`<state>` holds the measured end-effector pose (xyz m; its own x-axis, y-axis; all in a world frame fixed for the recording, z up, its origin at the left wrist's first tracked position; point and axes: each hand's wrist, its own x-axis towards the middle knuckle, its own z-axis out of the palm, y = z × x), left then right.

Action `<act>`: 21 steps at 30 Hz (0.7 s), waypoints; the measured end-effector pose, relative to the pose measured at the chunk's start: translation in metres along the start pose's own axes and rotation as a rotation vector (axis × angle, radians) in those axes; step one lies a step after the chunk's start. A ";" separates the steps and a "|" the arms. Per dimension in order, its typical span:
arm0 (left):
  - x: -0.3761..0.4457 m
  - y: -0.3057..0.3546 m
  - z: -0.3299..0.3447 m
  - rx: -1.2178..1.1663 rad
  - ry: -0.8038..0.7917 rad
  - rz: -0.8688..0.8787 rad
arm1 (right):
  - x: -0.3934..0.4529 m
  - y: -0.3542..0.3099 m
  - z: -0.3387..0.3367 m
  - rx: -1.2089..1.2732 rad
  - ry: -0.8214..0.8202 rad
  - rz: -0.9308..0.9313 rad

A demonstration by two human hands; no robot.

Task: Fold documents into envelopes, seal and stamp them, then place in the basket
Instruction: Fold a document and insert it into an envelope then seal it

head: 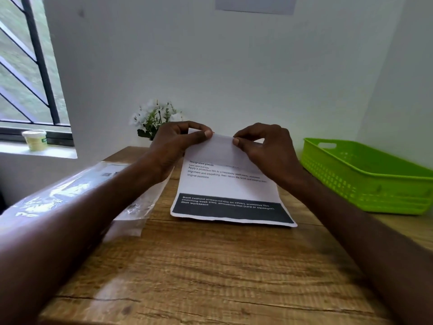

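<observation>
A printed document (pixel 225 186) with a black band near its lower edge lies on the wooden table (pixel 210 266). Its far end is lifted and bent back toward me, showing the blank reverse side. My left hand (pixel 180 144) pinches the left corner of that raised edge between thumb and fingers. My right hand (pixel 264 146) pinches the right corner the same way. A green plastic basket (pixel 365 177) stands at the right side of the table. A clear plastic pack (pixel 98 191), whose contents I cannot make out, lies to the left under my left forearm.
White flowers (pixel 157 116) stand at the table's far edge against the wall. A small tub (pixel 35 139) sits on the window sill at the left. Walls close off the table behind and to the right.
</observation>
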<state>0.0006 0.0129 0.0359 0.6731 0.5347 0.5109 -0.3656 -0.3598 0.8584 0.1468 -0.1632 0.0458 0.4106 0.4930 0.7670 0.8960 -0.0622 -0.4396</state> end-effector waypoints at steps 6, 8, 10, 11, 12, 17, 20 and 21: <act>0.010 -0.001 -0.022 -0.064 0.081 -0.036 | 0.007 0.014 -0.014 0.025 0.038 0.143; 0.011 0.001 -0.024 -0.107 0.107 -0.034 | 0.008 0.020 -0.018 0.047 0.078 0.197; 0.010 0.003 -0.025 -0.150 0.135 -0.052 | 0.010 0.026 -0.020 0.115 0.134 0.276; 0.010 0.003 -0.026 -0.170 0.144 -0.066 | 0.011 0.028 -0.020 0.155 0.166 0.318; 0.009 0.004 -0.026 -0.189 0.151 -0.086 | 0.012 0.030 -0.019 0.205 0.199 0.359; 0.010 0.004 -0.024 -0.297 0.177 -0.158 | 0.013 0.026 -0.022 0.569 0.288 0.554; 0.010 0.003 -0.022 -0.308 0.166 -0.187 | 0.011 0.023 -0.021 0.695 0.155 0.581; 0.010 0.002 -0.021 -0.309 0.153 -0.188 | 0.011 0.021 -0.019 0.720 0.123 0.572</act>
<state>-0.0069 0.0334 0.0436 0.6520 0.6855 0.3241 -0.4368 -0.0099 0.8995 0.1738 -0.1755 0.0537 0.8095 0.4558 0.3701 0.2474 0.3069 -0.9190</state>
